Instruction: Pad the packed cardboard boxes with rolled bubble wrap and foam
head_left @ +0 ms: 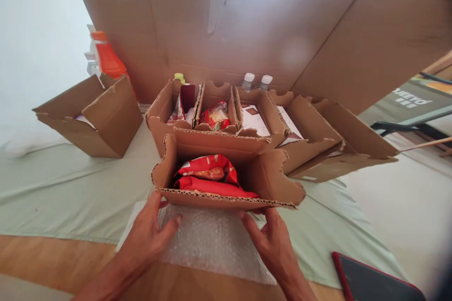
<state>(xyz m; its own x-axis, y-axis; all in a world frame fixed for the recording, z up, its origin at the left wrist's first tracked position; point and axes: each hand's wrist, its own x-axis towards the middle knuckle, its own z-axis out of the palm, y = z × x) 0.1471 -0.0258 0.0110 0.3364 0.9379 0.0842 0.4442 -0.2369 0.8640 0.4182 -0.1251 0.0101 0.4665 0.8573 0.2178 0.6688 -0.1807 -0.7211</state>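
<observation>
A small open cardboard box [268, 178] stands in front of me with red snack packets [208, 176] inside. My left hand [150, 233] rests with fingers apart on a sheet of bubble wrap [212, 240], its fingertips touching the box's near left corner. My right hand [270, 240] lies on the bubble wrap too, fingers stretched up against the box's near wall. Neither hand holds anything.
Behind it stand several cardboard compartments [215, 113] with snack packets and papers, bottle caps [257, 78] behind them, and a tall cardboard sheet [247, 33]. An open box [102, 117] and an orange bottle [108, 59] are at left. A dark red-edged tablet [374, 282] lies at lower right.
</observation>
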